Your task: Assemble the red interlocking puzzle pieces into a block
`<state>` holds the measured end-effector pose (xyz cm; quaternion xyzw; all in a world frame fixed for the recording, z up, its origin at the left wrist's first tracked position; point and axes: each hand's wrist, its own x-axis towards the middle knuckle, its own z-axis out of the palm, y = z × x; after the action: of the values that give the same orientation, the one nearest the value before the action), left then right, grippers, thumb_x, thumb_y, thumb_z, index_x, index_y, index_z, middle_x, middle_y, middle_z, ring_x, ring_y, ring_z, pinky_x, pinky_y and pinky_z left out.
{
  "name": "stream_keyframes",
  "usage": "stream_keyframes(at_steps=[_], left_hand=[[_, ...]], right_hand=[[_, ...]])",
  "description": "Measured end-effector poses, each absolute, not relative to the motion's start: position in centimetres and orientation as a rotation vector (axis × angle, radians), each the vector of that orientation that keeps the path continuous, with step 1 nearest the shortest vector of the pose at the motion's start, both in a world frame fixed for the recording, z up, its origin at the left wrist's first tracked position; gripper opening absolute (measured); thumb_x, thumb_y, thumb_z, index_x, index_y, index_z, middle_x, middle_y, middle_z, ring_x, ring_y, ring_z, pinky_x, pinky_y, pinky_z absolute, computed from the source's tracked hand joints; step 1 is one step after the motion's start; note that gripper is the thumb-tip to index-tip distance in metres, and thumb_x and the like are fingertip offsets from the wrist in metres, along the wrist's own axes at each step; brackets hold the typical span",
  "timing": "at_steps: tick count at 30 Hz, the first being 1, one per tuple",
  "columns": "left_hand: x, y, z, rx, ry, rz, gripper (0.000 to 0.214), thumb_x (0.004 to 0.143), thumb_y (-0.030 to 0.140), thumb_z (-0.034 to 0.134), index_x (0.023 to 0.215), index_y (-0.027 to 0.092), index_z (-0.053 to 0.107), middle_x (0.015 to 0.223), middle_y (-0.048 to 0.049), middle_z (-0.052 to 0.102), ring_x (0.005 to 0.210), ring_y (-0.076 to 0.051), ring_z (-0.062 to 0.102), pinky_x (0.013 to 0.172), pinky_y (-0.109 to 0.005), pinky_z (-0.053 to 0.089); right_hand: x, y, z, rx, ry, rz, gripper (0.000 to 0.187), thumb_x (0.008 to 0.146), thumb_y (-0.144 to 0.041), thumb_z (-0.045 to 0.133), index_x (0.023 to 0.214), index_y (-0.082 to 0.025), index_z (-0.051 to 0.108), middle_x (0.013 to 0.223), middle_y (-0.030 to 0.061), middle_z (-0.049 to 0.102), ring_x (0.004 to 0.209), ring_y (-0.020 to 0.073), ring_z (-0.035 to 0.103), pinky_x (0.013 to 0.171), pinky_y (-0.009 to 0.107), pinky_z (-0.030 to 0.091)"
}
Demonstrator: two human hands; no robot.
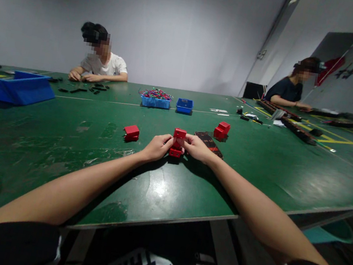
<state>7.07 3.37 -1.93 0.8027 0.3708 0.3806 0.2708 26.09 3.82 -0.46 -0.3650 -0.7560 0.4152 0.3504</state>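
Observation:
A small red box-shaped part (178, 142) stands on the green table (257, 171) straight in front of me. My left hand (157, 146) pinches it from the left with curled fingers. From the right, my right hand (197, 147) grips the same part, fingers closed. A dark flat strip (208, 143) lies just behind my right hand. Another red part (131, 133) rests to the left. Two more red parts (222, 130) sit stacked to the right.
A blue tray of coloured small pieces (156, 99) and a small blue bin (184, 105) stand further back. At the far left is a large blue bin (14, 87). Two other people sit at the far side, with dark parts and long black rails (287, 121) near them.

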Motion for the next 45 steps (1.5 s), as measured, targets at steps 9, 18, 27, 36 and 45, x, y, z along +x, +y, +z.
stream_keyframes(at_steps=[9, 18, 27, 36, 45], left_hand=[[7.1, 3.4, -2.0, 2.184, 1.031, 1.061, 0.045, 0.094, 0.049, 0.038, 0.097, 0.013, 0.065, 0.089, -0.0073, 0.071, 0.081, -0.02, 0.065, 0.073, -0.028, 0.049], [7.1, 3.5, -2.1, 2.198, 1.042, 1.073, 0.043, 0.094, 0.047, 0.037, 0.096, 0.015, 0.065, 0.09, -0.0073, 0.071, 0.081, -0.02, 0.064, 0.073, -0.029, 0.048], [7.1, 3.7, -2.5, 2.116, 1.12, 1.172, 0.031, 0.09, 0.044, 0.048, 0.098, 0.016, 0.059, 0.09, -0.0071, 0.07, 0.079, -0.019, 0.064, 0.071, -0.031, 0.05], [7.3, 2.8, -1.5, 2.132, 1.027, 1.334, 0.038, 0.085, 0.04, 0.061, 0.115, 0.018, 0.051, 0.106, -0.0064, 0.065, 0.082, -0.015, 0.063, 0.069, -0.026, 0.052], [7.3, 2.1, -1.3, 2.335, 1.05, 1.508, 0.032, 0.082, 0.035, 0.066, 0.11, 0.02, 0.058, 0.112, -0.0076, 0.054, 0.108, -0.021, 0.055, 0.097, -0.034, 0.045]], right_hand=[[26.1, 4.2, -0.9, -0.935, -1.999, 1.08, 0.048, 0.084, -0.061, 0.053, 0.091, -0.013, 0.059, 0.072, 0.0, 0.06, 0.056, 0.0102, 0.054, 0.054, 0.023, 0.039], [26.2, 4.0, -0.8, -0.923, -2.047, 1.094, 0.04, 0.083, -0.048, 0.063, 0.102, -0.013, 0.059, 0.078, 0.0014, 0.064, 0.06, 0.0117, 0.058, 0.058, 0.025, 0.046], [26.2, 3.9, -0.8, -0.923, -2.098, 1.082, 0.028, 0.082, -0.035, 0.062, 0.1, -0.013, 0.06, 0.078, 0.0008, 0.062, 0.063, 0.0123, 0.057, 0.061, 0.026, 0.049], [26.1, 2.8, 0.4, -0.912, -2.114, 1.109, 0.024, 0.08, -0.028, 0.061, 0.097, -0.011, 0.061, 0.067, -0.0033, 0.056, 0.059, 0.0101, 0.049, 0.058, 0.023, 0.041], [26.1, 2.7, 0.4, -0.87, -2.206, 0.969, 0.02, 0.082, -0.029, 0.057, 0.092, -0.013, 0.064, 0.072, -0.0011, 0.059, 0.065, 0.0114, 0.05, 0.062, 0.024, 0.04]])
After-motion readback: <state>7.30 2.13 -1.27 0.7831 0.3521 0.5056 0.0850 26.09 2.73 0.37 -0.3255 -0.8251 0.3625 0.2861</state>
